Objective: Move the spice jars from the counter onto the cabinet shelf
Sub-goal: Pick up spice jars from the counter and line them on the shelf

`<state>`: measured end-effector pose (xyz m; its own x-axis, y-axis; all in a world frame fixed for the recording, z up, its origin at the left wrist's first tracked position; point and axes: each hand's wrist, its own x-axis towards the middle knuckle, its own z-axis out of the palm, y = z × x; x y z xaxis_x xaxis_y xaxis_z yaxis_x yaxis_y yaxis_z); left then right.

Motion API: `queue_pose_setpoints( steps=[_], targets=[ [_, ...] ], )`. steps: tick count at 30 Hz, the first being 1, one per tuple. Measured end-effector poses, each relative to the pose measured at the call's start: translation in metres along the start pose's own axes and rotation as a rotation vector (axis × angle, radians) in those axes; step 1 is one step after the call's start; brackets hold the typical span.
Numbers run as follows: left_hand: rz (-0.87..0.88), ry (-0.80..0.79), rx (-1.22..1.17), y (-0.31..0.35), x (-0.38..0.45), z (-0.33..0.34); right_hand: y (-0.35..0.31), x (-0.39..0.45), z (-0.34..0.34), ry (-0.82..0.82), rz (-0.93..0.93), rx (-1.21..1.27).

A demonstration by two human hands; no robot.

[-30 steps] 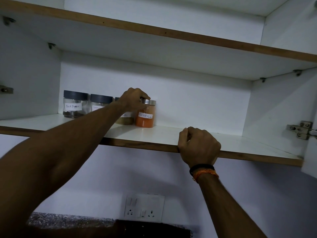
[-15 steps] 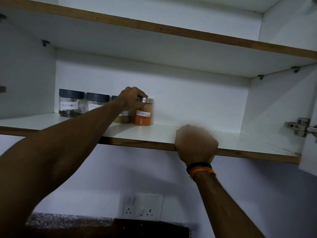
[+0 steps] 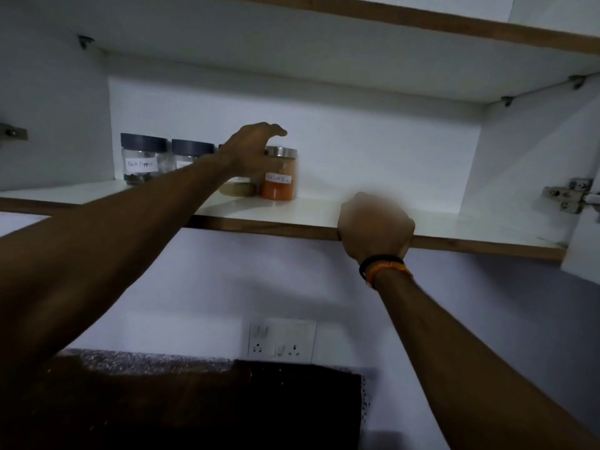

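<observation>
Several labelled spice jars stand in a row at the back left of the white cabinet shelf [image 3: 324, 211]. From the left: a black pepper jar [image 3: 140, 164] with a dark lid, a second dark-lidded jar [image 3: 190, 155], a jar of tan powder [image 3: 237, 189] mostly hidden by my hand, and an orange powder jar [image 3: 280, 181] with a silver lid. My left hand [image 3: 256, 149] hovers just in front of the orange jar with fingers spread, off its lid. My right hand [image 3: 375, 227] is closed over the shelf's wooden front edge.
A second shelf [image 3: 422, 17] hangs above. The shelf right of the jars is bare up to the cabinet side wall and door hinge [image 3: 566, 198]. Below are a wall socket plate [image 3: 281, 341] and a dark granite counter [image 3: 194, 401].
My left hand has let go of the orange jar's lid and its fingers have spread apart. The jar stays on the shelf. My right hand keeps its grip on the shelf edge.
</observation>
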<state>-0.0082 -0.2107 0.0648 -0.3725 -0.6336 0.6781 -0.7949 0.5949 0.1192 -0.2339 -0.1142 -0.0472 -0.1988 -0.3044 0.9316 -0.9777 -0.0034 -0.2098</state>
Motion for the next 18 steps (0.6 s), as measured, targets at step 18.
queue_pose_setpoints(
  steps=[18],
  targets=[
    [0.196,-0.105,-0.094,0.088,-0.140,0.016,0.003,-0.049,-0.035,-0.250,-0.232,-0.093]
  ],
)
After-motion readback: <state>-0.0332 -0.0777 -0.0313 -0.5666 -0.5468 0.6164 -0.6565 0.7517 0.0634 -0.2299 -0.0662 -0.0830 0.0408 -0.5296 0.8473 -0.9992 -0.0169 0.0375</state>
